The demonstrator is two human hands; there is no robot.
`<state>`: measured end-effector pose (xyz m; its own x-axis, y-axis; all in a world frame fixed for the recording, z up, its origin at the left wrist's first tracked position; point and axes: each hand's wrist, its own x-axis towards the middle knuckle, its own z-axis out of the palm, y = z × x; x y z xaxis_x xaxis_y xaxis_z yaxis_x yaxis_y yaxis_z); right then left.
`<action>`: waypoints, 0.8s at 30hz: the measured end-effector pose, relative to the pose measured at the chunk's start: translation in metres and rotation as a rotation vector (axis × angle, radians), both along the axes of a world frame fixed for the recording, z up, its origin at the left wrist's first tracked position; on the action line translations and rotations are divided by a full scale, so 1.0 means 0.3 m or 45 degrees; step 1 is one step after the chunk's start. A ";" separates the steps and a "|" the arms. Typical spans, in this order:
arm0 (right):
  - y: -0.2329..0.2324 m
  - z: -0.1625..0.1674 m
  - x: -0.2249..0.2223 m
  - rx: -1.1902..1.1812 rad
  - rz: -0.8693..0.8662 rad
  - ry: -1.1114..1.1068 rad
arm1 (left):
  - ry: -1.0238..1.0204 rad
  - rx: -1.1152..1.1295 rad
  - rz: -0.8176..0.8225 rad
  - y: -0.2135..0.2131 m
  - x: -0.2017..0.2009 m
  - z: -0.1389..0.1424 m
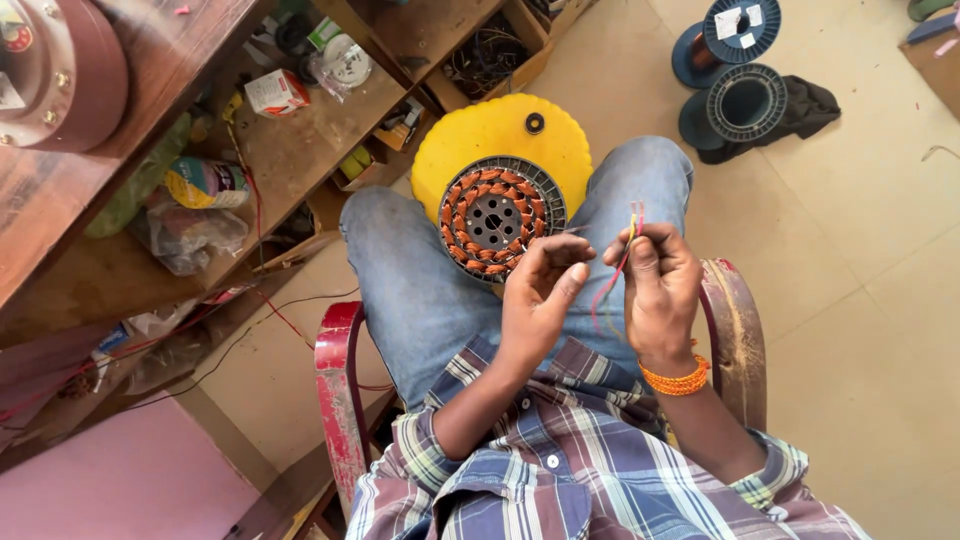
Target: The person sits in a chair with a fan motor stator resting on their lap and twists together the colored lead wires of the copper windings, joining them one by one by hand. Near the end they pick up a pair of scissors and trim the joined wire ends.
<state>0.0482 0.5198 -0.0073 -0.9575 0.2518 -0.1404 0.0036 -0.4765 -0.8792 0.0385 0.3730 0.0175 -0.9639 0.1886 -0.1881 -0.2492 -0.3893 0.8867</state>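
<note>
So, far left there's a wooden bench (330, 130) with a lower shelf crammed with stuff: a small white and red carton (276, 92), a crinkly clear plastic bag (190, 235), and a big round dark-red metal drum (62, 70) up in the corner. Thin red and black wires (270, 305) trail off the shelf down to the floor.

Moving right, the person is sitting on a worn red metal chair (338, 390), in blue jeans and a plaid shirt. Between the knees there's a yellow plastic stool (480, 130) with a scalloped edge, and leaning on it is a round motor stator (497, 215), grey slotted steel ring packed with shiny copper windings and a holed hub in the middle.

The left hand (540, 290) has its grip curled nearly closed, thumb and fingertips pinched together; it looks like it's nipping something fine, but it's too small to make out what. Just beside it, the right hand (660, 285) has its grip pinched tight on a little bundle of thin insulated leads (630, 235), red and yellow, ends sticking up above the fingers and the rest hanging down between both hands. Orange beaded bracelet (678, 380) on that wrist.

Top right on the tiled floor: two blue plastic spools (735, 70) and a dark cloth (810, 105).
</note>
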 end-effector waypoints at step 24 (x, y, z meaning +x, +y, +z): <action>-0.052 0.070 0.163 0.434 0.312 -0.024 | -0.388 0.547 0.092 -0.085 0.118 -0.047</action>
